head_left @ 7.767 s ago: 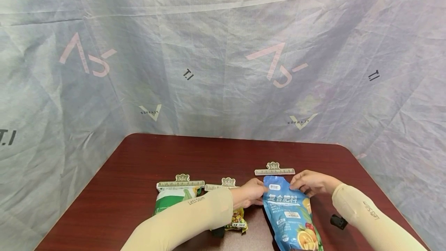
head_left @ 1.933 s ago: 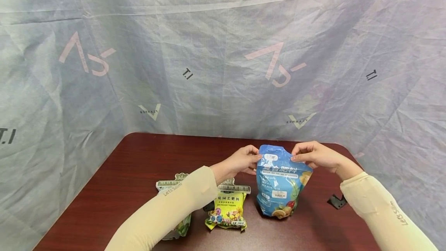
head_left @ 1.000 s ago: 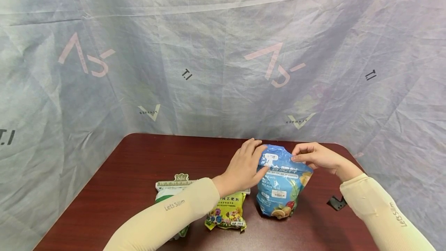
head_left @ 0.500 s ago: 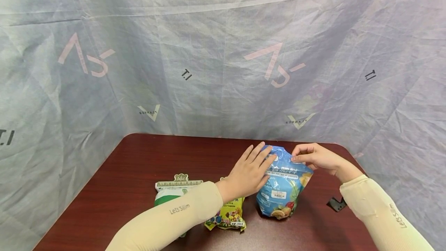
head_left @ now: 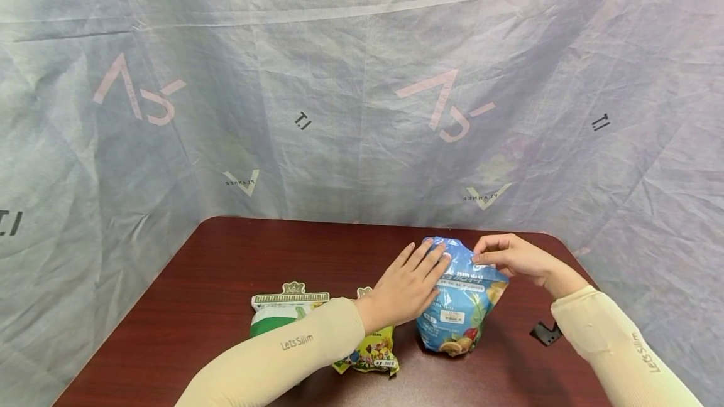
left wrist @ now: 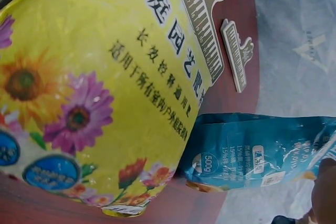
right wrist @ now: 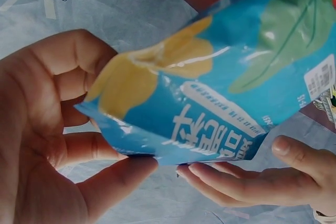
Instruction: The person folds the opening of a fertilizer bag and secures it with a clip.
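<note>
A blue pouch of compound fertilizer (head_left: 452,316) stands upright at the right of the table in the head view, its upper part creased. My right hand (head_left: 517,259) pinches its top right corner between thumb and fingers. My left hand (head_left: 407,287) lies with extended fingers across the front of the pouch's upper left. In the right wrist view the pouch's top edge (right wrist: 157,153) is between both hands, with the left fingers (right wrist: 231,184) at that edge. Close to the left wrist camera is a yellow fertilizer bag (left wrist: 105,66), partly covered by my left forearm in the head view.
A clip with a ruler-like bar (left wrist: 235,56) lies on the table behind the pouch. More such clips sit on the yellow bag and on a white and green bag (head_left: 277,319). A small black piece (head_left: 545,333) lies near my right forearm.
The pouch lay flat at first and now stands upright. My left hand let go of its top left corner and spread its fingers over the upper front, sliding slightly right. My right hand kept its pinch.
</note>
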Motion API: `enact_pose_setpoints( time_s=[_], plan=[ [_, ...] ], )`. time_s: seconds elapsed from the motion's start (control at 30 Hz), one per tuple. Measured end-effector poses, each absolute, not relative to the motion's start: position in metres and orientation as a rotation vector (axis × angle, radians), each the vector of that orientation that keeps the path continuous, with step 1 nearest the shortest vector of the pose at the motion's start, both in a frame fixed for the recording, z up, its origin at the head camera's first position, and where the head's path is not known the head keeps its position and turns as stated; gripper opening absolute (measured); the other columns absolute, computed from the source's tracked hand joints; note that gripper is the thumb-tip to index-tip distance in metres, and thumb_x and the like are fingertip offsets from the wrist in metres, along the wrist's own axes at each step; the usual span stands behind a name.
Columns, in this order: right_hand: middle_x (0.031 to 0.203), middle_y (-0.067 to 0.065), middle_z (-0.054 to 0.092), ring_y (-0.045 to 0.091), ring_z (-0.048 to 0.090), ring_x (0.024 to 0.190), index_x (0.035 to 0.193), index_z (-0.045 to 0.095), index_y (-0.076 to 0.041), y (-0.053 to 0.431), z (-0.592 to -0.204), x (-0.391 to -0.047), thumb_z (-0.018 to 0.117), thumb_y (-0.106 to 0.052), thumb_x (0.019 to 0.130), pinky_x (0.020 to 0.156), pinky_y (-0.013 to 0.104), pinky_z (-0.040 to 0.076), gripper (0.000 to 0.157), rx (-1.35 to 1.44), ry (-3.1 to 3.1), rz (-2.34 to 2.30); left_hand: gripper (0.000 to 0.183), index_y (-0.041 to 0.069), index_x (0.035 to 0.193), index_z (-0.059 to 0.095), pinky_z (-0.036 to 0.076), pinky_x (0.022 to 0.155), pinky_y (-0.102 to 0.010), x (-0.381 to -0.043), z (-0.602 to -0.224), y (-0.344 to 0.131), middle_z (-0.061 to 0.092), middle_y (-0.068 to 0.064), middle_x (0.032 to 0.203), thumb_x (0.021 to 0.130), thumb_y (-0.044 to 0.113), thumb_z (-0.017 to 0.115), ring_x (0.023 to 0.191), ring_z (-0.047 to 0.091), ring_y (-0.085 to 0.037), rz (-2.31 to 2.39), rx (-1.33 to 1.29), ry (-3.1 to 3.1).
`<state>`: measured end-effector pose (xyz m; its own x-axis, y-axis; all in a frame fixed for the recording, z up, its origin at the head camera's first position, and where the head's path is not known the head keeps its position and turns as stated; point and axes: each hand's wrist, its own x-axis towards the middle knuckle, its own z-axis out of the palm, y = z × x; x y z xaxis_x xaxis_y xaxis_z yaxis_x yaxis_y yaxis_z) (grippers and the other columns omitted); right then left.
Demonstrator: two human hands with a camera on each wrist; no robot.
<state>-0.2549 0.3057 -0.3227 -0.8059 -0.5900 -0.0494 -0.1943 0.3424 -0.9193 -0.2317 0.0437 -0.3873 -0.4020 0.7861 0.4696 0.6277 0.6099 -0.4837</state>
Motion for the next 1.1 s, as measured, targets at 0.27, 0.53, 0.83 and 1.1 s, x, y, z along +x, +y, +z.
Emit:
enact_pose_setpoints(
  time_s=[0.27, 0.53, 0.83, 1.1],
  plan=[
    [0.067, -0.001, 0.049, 0.019, 0.02, 0.042, 0.092, 0.06, -0.001, 0.307, -0.327, -0.256, 0.057, -0.012, 0.09, 0.039, 0.027, 0.026, 0.012, -0.65, 2.239, -1.463, 0.062, 0.008, 0.142, 0.03, 0.028, 0.104, -0.042, -0.231, -0.389, 0.046, 0.029, -0.011, 0.146, 0.094, 0.046, 0.038, 0.133, 0.025, -0.033, 0.326, -1.122, -2.16],
    [0.064, -0.002, 0.046, 0.017, 0.02, 0.042, 0.091, 0.061, -0.003, 0.307, -0.33, -0.256, 0.058, -0.013, 0.09, 0.039, 0.025, 0.027, 0.011, -0.63, 2.246, -1.469, 0.058, 0.008, 0.138, 0.037, 0.035, 0.099, -0.04, -0.232, -0.389, 0.048, 0.039, -0.008, 0.139, 0.094, 0.045, 0.041, 0.126, 0.036, -0.03, 0.335, -1.115, -2.114],
    [0.068, -0.002, 0.051, 0.009, 0.032, 0.046, 0.093, 0.061, -0.001, 0.306, -0.331, -0.256, 0.058, -0.017, 0.091, 0.043, 0.022, 0.034, 0.016, -0.595, 2.236, -1.445, 0.051, 0.008, 0.131, 0.045, 0.041, 0.091, -0.035, -0.234, -0.389, 0.049, 0.049, -0.006, 0.127, 0.091, 0.04, 0.051, 0.114, 0.048, -0.027, 0.25, -1.132, -2.055],
    [0.078, 0.005, 0.06, 0.01, 0.051, 0.055, 0.096, 0.061, 0.001, 0.306, -0.336, -0.257, 0.056, -0.018, 0.092, 0.05, 0.029, 0.047, 0.021, -0.569, 2.224, -1.414, 0.041, 0.01, 0.125, 0.048, 0.045, 0.076, -0.028, -0.236, -0.392, 0.049, 0.052, -0.003, 0.116, 0.094, 0.037, 0.048, 0.1, 0.052, -0.02, 0.239, -1.145, -2.024]
  ],
)
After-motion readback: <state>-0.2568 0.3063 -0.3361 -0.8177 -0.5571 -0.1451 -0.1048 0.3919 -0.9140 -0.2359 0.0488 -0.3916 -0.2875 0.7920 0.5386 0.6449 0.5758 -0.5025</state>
